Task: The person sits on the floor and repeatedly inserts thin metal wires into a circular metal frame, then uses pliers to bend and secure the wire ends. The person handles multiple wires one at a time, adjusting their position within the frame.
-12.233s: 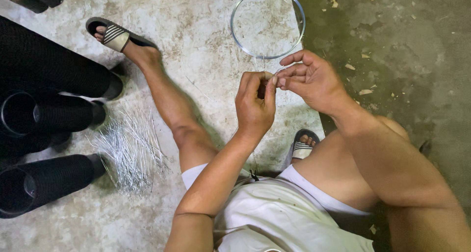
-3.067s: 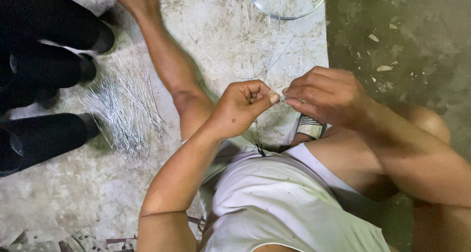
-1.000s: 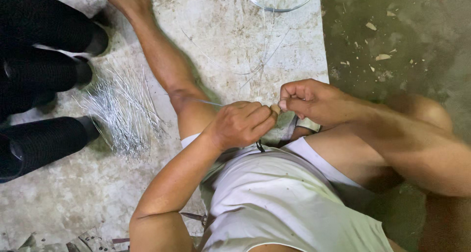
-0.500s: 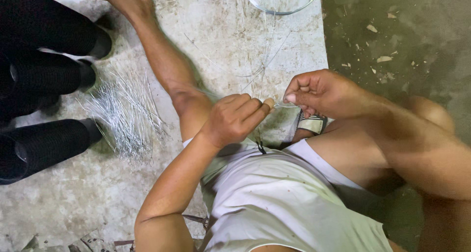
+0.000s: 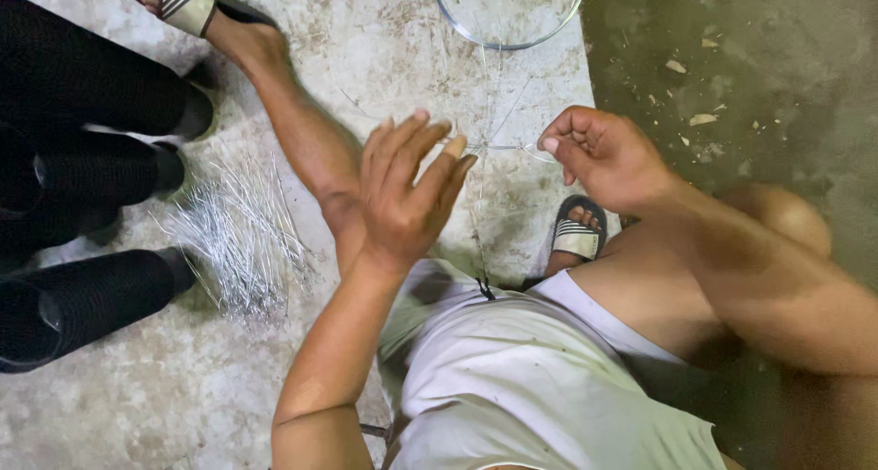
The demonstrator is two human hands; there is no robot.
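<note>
Right hand [image 5: 608,154] pinches thin wire [image 5: 508,147], which runs level toward the nearby left hand [image 5: 407,191], open, fingers spread, holding nothing.

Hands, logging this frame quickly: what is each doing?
Left hand: open, fingers spread, holding nothing.
Right hand: closed, pinching thin wire.

Head-worn view, steeply downward, close

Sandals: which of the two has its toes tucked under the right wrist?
The dark striped sandal beside the white shorts; the other sandal lies far off, top left.
</note>
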